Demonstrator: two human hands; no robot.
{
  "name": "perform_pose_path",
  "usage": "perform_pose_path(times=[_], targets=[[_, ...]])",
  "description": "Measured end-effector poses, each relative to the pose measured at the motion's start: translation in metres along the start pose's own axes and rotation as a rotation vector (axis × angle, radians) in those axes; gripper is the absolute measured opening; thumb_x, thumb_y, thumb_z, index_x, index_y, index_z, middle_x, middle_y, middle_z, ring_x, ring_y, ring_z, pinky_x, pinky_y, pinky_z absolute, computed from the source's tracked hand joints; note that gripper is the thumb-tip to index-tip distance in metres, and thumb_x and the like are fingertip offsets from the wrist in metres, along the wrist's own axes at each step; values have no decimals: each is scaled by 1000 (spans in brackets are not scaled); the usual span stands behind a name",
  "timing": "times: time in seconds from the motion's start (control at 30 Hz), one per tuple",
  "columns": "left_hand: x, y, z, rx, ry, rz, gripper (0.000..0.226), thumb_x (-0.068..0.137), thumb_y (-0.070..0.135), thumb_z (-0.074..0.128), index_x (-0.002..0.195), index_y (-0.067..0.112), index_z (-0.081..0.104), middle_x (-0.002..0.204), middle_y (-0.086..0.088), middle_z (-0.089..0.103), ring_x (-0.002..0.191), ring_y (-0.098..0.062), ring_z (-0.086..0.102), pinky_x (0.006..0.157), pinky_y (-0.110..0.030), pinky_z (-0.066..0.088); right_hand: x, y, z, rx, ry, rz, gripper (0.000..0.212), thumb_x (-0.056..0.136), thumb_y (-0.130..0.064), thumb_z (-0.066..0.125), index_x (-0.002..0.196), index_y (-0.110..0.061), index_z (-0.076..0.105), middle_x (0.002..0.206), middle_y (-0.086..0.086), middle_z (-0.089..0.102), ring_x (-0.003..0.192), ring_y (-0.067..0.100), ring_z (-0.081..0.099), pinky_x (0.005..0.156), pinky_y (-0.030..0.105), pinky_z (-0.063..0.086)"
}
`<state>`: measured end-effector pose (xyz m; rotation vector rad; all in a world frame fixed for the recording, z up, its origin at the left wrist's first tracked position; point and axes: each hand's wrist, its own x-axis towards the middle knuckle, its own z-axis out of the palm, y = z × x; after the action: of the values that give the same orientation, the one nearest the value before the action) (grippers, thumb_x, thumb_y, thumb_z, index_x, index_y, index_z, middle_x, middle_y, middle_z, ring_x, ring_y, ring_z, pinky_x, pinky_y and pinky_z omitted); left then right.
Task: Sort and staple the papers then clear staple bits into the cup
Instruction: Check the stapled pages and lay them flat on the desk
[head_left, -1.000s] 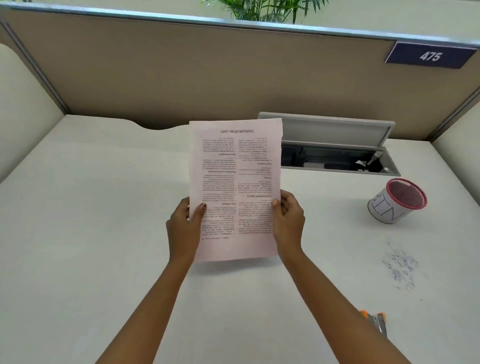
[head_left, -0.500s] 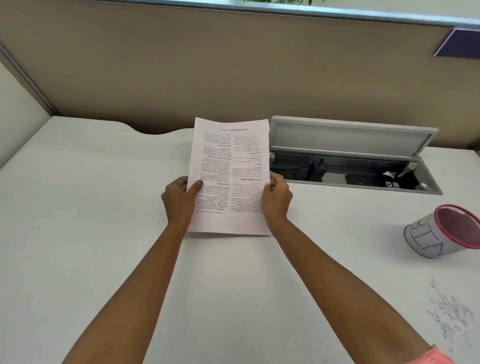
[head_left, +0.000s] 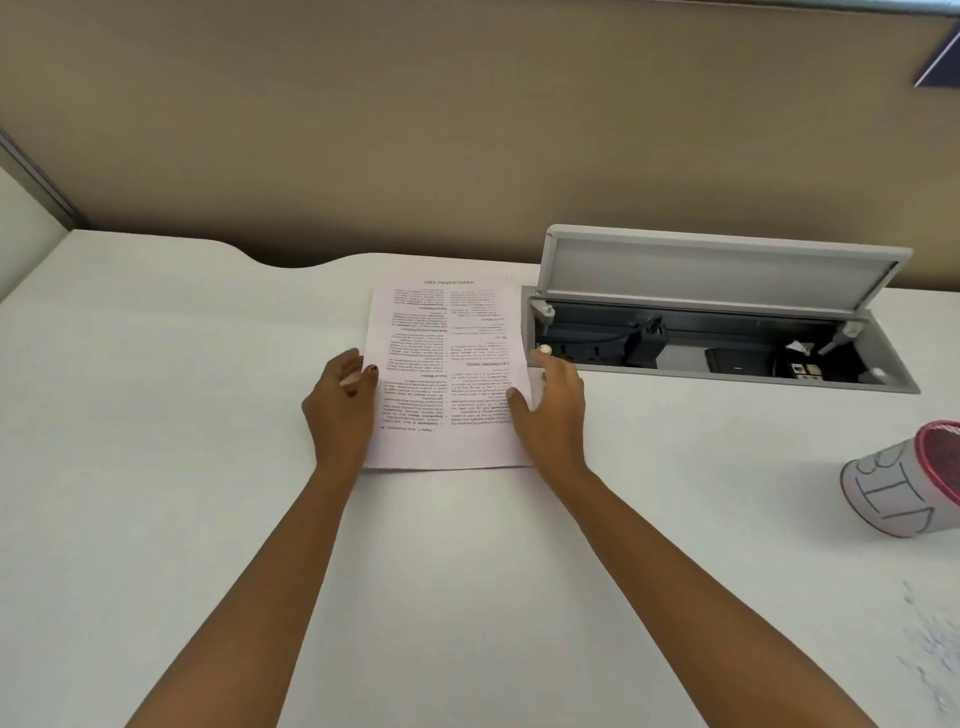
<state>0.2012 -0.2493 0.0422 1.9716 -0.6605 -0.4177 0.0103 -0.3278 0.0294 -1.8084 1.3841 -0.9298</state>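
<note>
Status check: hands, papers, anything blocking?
Hands: left hand and right hand pinch papers by side edges. Sheets flat on desk. Open cable hatch beside right hand; cup well clear.

Counting one printed page (head_left: 447, 364) at centre, with any sheets beneath not countable. Showing two grips flanking it, left grip (head_left: 340, 410) and right grip (head_left: 550, 410). Standing right: one cup (head_left: 904, 488). Lying near right: one scatter of staple bits (head_left: 935, 649), too blurred for counting. Sitting far right in one counter (head_left: 208, 467): one open cable hatch (head_left: 717, 270).
</note>
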Motion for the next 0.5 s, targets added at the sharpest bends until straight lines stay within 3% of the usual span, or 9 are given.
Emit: perform_pose_path(times=[0.1, 0.2, 0.33, 0.5], targets=[[-8, -14, -1, 234, -79, 315, 52, 96, 34, 56, 142, 14, 42, 152, -4, 38, 137, -20, 37, 111, -30, 28, -19, 10, 0, -185, -72, -200, 49, 91, -18, 57, 138, -11, 45, 144, 6, 43, 134, 20, 34, 111, 26, 25], [-23, -31, 3, 580, -268, 572, 66, 91, 61, 34, 144, 22, 40, 158, 6, 28, 147, -18, 21, 118, -41, 14, -34, 16, 8, -387, -150, -292, 57, 95, -37, 40, 145, -9, 37, 154, 6, 33, 144, 20, 25, 117, 25, 11], [-28, -41, 13, 746, -361, 603, 81, 86, 72, 9, 153, 27, 22, 161, 7, 17, 150, -18, 12, 119, -48, 4, -39, 12, 23, -522, -169, -278, 64, 95, -40, 27, 144, -1, 35, 154, 13, 32, 144, 26, 27, 118, 31, 7], [-8, -43, 17, 832, -317, 598, 68, 93, 59, 16, 152, 27, 25, 160, 2, 23, 147, -21, 23, 117, -54, 13, -29, 8, 31, -527, -192, -263, 71, 93, -47, 14, 150, -4, 21, 159, 9, 17, 149, 20, 11, 119, 27, -3]])
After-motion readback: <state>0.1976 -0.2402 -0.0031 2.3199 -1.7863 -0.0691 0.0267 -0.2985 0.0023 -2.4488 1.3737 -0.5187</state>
